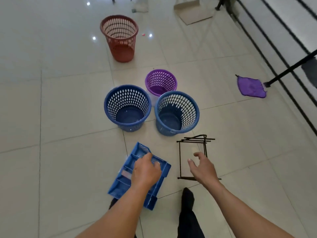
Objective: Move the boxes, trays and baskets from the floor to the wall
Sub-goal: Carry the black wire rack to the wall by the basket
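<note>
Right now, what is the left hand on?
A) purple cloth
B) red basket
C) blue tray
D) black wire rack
C: the left hand lies on the blue tray, fingers bent over its mesh end. The right hand hovers open by the black wire rack.

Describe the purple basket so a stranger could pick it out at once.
On the pale tiled floor, three perforated round plastic baskets cluster at the middle. The purple basket stands at the cluster's far side, behind the left blue basket and the right blue basket. It alone is purple, and the smallest.
</note>
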